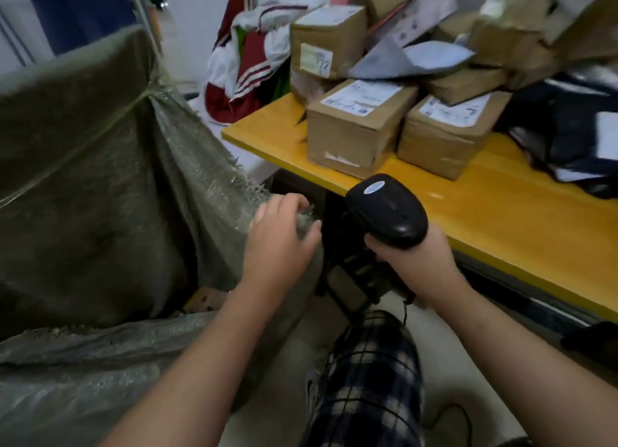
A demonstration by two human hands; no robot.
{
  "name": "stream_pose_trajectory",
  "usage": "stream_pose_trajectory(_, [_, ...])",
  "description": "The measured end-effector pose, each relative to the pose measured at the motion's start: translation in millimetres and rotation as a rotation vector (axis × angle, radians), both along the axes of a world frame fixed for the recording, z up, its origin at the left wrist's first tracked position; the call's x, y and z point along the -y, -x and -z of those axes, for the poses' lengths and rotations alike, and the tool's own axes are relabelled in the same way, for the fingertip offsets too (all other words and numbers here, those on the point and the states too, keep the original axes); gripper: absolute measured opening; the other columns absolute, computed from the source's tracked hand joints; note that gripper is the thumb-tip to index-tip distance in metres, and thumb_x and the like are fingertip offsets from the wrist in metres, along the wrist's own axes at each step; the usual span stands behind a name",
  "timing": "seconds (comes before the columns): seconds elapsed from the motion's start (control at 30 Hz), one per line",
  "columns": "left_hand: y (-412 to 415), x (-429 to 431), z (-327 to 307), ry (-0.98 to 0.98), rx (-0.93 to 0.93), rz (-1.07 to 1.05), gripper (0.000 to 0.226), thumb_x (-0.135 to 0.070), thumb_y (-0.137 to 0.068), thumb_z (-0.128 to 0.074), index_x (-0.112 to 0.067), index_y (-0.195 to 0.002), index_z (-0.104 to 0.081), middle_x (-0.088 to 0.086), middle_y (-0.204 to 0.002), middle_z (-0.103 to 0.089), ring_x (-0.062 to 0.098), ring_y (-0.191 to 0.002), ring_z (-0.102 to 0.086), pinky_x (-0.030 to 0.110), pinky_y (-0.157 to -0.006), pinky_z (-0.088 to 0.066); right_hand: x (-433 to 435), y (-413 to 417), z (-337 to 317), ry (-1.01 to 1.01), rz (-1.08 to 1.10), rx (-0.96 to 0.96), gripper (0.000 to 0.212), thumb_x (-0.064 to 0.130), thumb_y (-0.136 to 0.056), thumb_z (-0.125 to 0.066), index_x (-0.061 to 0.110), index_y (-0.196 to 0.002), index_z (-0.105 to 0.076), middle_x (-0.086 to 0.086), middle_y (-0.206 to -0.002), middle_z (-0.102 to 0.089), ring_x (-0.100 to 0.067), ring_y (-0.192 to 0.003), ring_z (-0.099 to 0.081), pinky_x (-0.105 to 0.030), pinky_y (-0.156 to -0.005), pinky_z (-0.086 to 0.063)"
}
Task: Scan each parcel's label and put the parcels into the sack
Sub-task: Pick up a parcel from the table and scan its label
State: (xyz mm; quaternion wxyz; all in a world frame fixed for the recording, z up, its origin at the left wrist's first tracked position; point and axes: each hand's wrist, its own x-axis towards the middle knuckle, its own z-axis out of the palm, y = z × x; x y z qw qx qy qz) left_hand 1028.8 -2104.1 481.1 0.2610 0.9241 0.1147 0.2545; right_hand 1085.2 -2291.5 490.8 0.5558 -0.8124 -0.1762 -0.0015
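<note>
A checked trouser leg (371, 373) is nearest. Above it, the left hand (281, 242) clenches its fingers on the frayed rim of the grey-green woven sack (83, 179). The right hand (414, 262) grasps a black handheld scanner (388, 209), its head aimed away at brown cardboard parcels (354, 132) lying lengthwise on the yellow wooden counter (501, 212), white labels (363, 98) up, print unreadable.

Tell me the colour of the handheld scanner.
The scanner is black, seen best in the head view.

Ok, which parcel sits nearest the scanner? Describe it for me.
On the yellow table, two long brown boxes lie side by side before the parcel heap. Yours is the left box, nearest the table's corner, just beyond the black scanner.
</note>
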Motion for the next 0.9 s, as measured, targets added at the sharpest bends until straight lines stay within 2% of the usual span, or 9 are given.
stream_pose_trajectory(0.1, [-19.6, 39.0, -28.0, -0.01, 0.018, 0.116, 0.029, -0.033, -0.087, -0.063, -0.017, -0.11, -0.055, -0.001, -0.108, -0.055, 0.023, -0.105, -0.049, 0.039, -0.091, -0.042, 38.8, 6.4, -28.7, -0.073, 0.097, -0.011, 0.021, 0.013, -0.075, -0.08, 0.026, -0.075, -0.063, 0.006, -0.069, -0.067, -0.01, -0.067, -0.064, -0.023, -0.06, -0.048])
stream_pose_trajectory(0.23, [-41.4, 92.0, -55.2, -0.074, 0.019, 0.264, 0.033, -0.034, -0.088, -0.061, -0.018, -0.116, -0.054, 0.001, -0.114, -0.054, 0.023, -0.109, -0.047, 0.037, -0.093, -0.039, 95.0, 13.6, -57.4, -0.151, 0.232, 0.02, 0.017, 0.014, -0.074, -0.08, 0.021, -0.072, -0.065, 0.004, -0.062, -0.065, -0.004, -0.056, -0.058, -0.018, -0.056, -0.045])
stream_pose_trajectory(0.3, [-50.6, 115.1, -62.8, -0.09, 0.025, 0.329, 0.034, -0.034, -0.088, -0.061, -0.019, -0.118, -0.053, 0.001, -0.115, -0.053, 0.023, -0.11, -0.048, 0.037, -0.092, -0.04, 123.2, 15.4, -65.2, -0.176, 0.32, 0.012, 0.012, 0.014, -0.075, -0.079, 0.016, -0.075, -0.068, -0.004, -0.068, -0.068, -0.012, -0.061, -0.062, -0.027, -0.062, -0.049])
stream_pose_trajectory(0.37, [-61.1, 145.3, -68.8, -0.108, 0.012, 0.411, 0.035, -0.036, -0.088, -0.06, -0.02, -0.119, -0.053, 0.001, -0.117, -0.052, 0.023, -0.11, -0.048, 0.037, -0.092, -0.041, 156.6, 18.8, -73.0, -0.226, 0.386, -0.006, 0.01, 0.011, -0.078, -0.076, 0.011, -0.074, -0.067, -0.01, -0.065, -0.066, -0.022, -0.058, -0.061, -0.035, -0.06, -0.051])
stream_pose_trajectory(0.5, [-90.4, 218.7, -73.5, -0.18, -0.014, 0.554, 0.038, -0.038, -0.089, -0.06, -0.021, -0.121, -0.051, 0.001, -0.121, -0.048, 0.022, -0.115, -0.044, 0.035, -0.092, -0.038, 216.4, 25.0, -81.4, -0.245, 0.516, 0.016, 0.017, 0.007, -0.082, -0.071, 0.008, -0.068, -0.063, -0.01, -0.055, -0.059, -0.014, -0.042, -0.055, -0.019, -0.045, -0.046])
stream_pose_trajectory(0.6, [-115.8, 276.7, -71.8, -0.12, -0.082, 0.632, 0.04, -0.039, -0.088, -0.061, -0.02, -0.122, -0.05, 0.002, -0.123, -0.048, 0.023, -0.116, -0.046, 0.035, -0.094, -0.039, 251.5, 28.6, -80.8, -0.271, 0.614, 0.013, 0.017, 0.007, -0.081, -0.072, 0.008, -0.067, -0.062, -0.007, -0.052, -0.059, -0.013, -0.04, -0.054, -0.017, -0.043, -0.044])
stream_pose_trajectory(0.73, [-155.0, 336.4, -64.5, 0.168, -0.359, 0.606, 0.062, -0.055, -0.087, -0.058, -0.014, -0.132, -0.047, 0.007, -0.133, -0.052, 0.025, -0.121, -0.049, 0.037, -0.099, -0.041, 290.6, 31.5, -76.8, -0.326, 0.691, -0.056, 0.011, 0.011, -0.08, -0.073, 0.013, -0.072, -0.065, -0.002, -0.05, -0.06, -0.016, -0.044, -0.059, -0.023, -0.046, -0.049])
stream_pose_trajectory(0.83, [-177.1, 363.6, -59.6, 0.026, -0.497, 0.467, 0.08, -0.076, -0.079, -0.047, -0.016, -0.133, -0.047, 0.01, -0.137, -0.046, 0.031, -0.128, -0.039, 0.045, -0.1, -0.031, 311.6, 30.0, -77.1, -0.344, 0.719, -0.131, 0.012, 0.014, -0.081, -0.073, 0.01, -0.071, -0.065, -0.003, -0.051, -0.061, -0.018, -0.045, -0.059, -0.026, -0.045, -0.05])
stream_pose_trajectory(0.9, [-185.0, 378.0, -59.2, 0.027, -0.565, 0.412, 0.085, -0.079, -0.076, -0.048, -0.017, -0.133, -0.048, 0.012, -0.14, -0.041, 0.034, -0.129, -0.034, 0.046, -0.101, -0.029, 320.6, 29.2, -77.6, -0.39, 0.747, -0.177, 0.014, 0.014, -0.081, -0.072, 0.008, -0.07, -0.065, -0.004, -0.052, -0.061, -0.017, -0.044, -0.058, -0.025, -0.043, -0.049])
